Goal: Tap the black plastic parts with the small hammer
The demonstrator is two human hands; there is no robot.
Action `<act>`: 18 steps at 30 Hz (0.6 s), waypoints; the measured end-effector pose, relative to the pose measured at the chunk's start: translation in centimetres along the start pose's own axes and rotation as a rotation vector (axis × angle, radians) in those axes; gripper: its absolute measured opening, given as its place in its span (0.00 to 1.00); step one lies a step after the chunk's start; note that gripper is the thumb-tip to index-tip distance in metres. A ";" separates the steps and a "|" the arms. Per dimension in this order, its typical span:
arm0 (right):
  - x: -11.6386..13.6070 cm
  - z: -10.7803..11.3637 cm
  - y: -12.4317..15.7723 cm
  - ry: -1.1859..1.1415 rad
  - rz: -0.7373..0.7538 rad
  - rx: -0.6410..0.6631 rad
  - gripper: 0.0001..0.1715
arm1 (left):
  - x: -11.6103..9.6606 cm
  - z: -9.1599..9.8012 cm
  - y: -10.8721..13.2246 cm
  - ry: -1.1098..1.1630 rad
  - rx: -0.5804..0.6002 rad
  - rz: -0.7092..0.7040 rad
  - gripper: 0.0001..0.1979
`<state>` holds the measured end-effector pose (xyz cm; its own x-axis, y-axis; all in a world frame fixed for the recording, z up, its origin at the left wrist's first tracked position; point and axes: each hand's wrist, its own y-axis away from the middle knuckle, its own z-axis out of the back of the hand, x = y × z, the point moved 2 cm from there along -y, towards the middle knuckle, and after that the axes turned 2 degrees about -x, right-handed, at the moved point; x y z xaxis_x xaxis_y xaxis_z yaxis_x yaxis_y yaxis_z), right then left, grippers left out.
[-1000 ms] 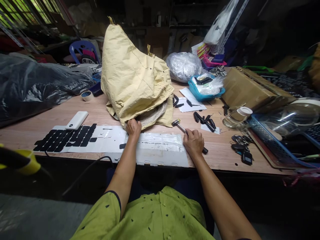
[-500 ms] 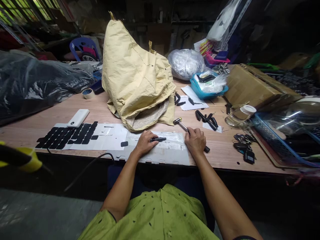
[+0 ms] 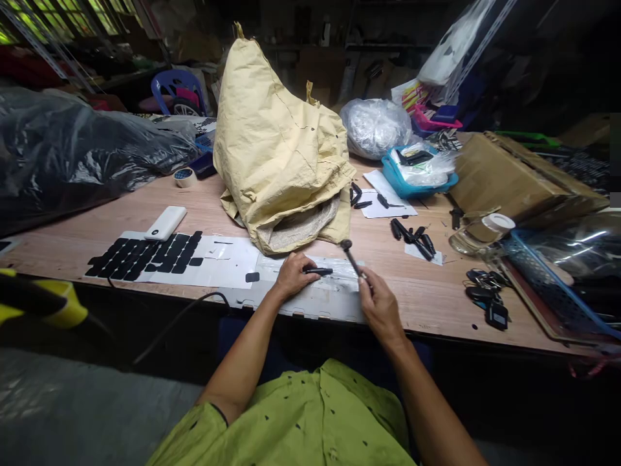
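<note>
My left hand (image 3: pixel 294 274) is closed on a slim black pen-like piece (image 3: pixel 320 272), which lies level just above or on a clear plastic-covered sheet (image 3: pixel 301 298) at the table's front edge. My right hand (image 3: pixel 381 299) grips the handle of a small hammer (image 3: pixel 350 255). The hammer's head points up and away, to the right of the black piece and apart from it. To the left, rows of black stickers (image 3: pixel 160 252) lie on white paper, with one loose black sticker (image 3: pixel 252 277) near my left wrist.
A large tan paper sack (image 3: pixel 286 149) stands behind my hands. On the right are several black pieces (image 3: pixel 412 237), a lidded jar (image 3: pixel 478 234), keys (image 3: pixel 488 298) and a blue basket (image 3: pixel 548 275). A white power bank (image 3: pixel 165 222) lies left; a yellow-handled tool (image 3: pixel 58 301) hangs at the front left.
My right hand has lifted the hammer off the table and turned it so its head tilts up. My left hand keeps its hold on the black piece. The view has shifted slightly left.
</note>
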<state>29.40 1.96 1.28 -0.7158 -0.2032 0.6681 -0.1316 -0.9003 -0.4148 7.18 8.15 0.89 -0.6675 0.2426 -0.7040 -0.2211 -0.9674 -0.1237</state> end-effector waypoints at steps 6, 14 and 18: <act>2.6 -1.4 3.5 -0.090 0.070 0.190 0.25 | -0.4 -0.2 -0.1 -0.011 0.013 0.019 0.06; 3.1 -1.1 3.6 0.080 0.079 0.170 0.25 | -0.8 -0.3 -0.1 -0.018 0.007 0.050 0.04; 3.2 -0.8 3.4 0.050 0.080 0.144 0.26 | -0.7 -0.2 -0.1 -0.013 -0.002 0.048 0.05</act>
<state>26.07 -1.42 1.54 -0.7539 -0.2602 0.6032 0.0241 -0.9285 -0.3704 7.88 8.08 1.26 -0.6864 0.1964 -0.7002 -0.1873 -0.9781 -0.0908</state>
